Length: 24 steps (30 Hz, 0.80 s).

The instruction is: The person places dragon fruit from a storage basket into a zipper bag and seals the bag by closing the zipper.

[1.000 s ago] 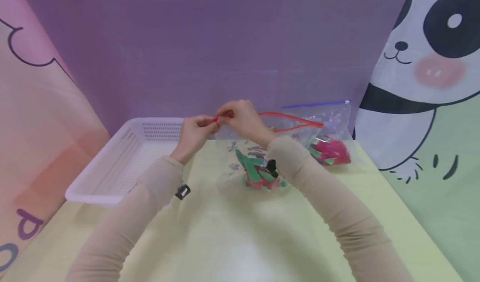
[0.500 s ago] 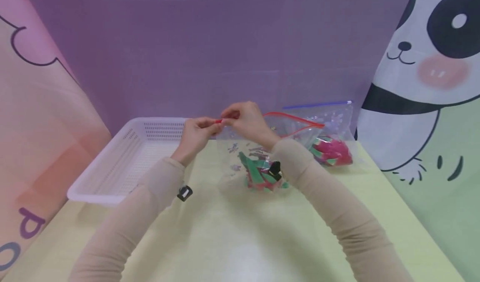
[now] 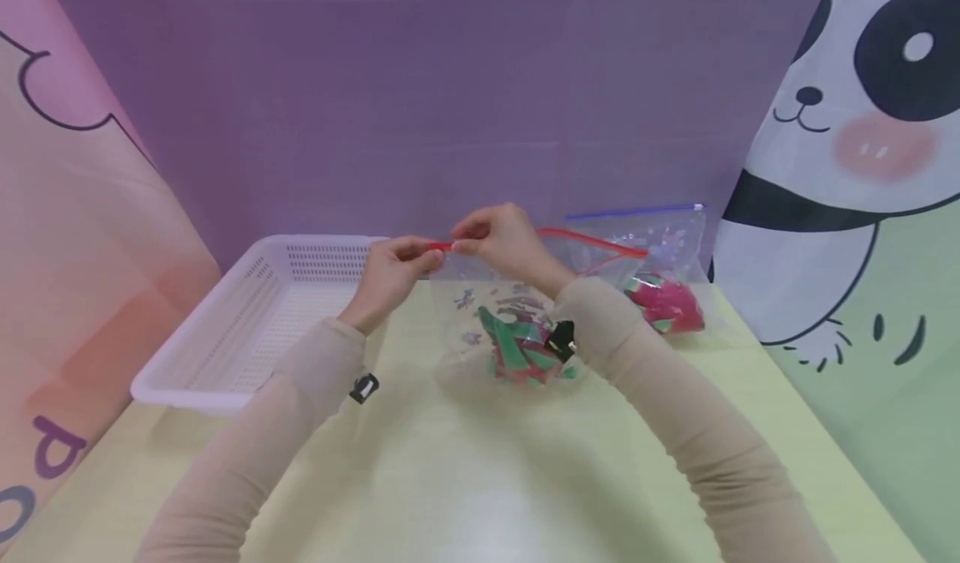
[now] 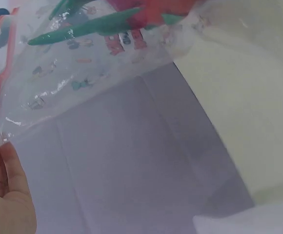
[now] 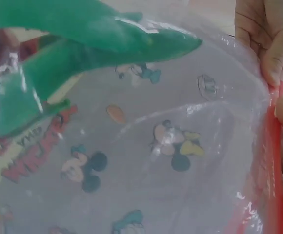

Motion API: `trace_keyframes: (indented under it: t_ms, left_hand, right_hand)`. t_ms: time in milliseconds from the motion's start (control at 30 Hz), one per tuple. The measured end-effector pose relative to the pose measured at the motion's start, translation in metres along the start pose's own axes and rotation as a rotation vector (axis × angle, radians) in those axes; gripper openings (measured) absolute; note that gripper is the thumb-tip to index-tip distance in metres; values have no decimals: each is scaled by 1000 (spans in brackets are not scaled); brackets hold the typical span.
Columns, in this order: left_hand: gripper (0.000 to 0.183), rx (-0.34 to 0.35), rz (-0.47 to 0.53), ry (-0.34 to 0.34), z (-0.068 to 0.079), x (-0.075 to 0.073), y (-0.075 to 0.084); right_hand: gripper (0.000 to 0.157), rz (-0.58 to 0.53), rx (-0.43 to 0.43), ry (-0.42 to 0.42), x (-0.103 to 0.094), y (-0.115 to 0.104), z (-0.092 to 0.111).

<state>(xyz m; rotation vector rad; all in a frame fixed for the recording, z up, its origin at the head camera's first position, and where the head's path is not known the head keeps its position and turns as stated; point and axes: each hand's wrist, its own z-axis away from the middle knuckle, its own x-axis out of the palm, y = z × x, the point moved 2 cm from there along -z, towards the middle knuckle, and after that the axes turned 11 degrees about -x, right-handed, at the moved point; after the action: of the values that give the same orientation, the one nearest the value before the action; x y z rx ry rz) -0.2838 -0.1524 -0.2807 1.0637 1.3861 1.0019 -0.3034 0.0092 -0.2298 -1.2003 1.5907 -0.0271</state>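
Note:
A clear zip bag with cartoon prints stands on the table, a red-and-green dragon fruit inside it. My left hand pinches the left end of its red zip between thumb and fingers. Just to the right, my right hand pinches the same strip, a short red length showing between the two. Beyond the right hand the two zip edges stand apart and meet at the right corner. In the right wrist view, long green scales press against the printed plastic, and the thumb and fingers sit on the red strip.
Behind and to the right, a second clear bag with a blue zip holds another dragon fruit. A white slotted basket stands at the left of the pale table. A purple cloth hangs behind.
My right hand has slid a little right along the red zip, away from the left hand, uncovering more strip between them. The gap between the zip edges further right looks narrower.

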Motion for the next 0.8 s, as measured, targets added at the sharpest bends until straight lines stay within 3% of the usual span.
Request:
trace_keyframes:
  t_ms: [133, 300, 500, 800]
  left_hand:
    - [24, 51, -54, -39, 0, -1, 5]
    - [20, 85, -146, -33, -1, -1, 11]
    - [18, 99, -194, -14, -1, -1, 16]
    - [19, 34, -40, 15, 3, 2, 8]
  right_hand:
    - [19, 37, 18, -66, -5, -5, -4]
    - [17, 50, 30, -148, -7, -9, -8]
    - [13, 4, 62, -139, -6, -7, -7]
    - [12, -165, 64, -36, 0, 8, 3]
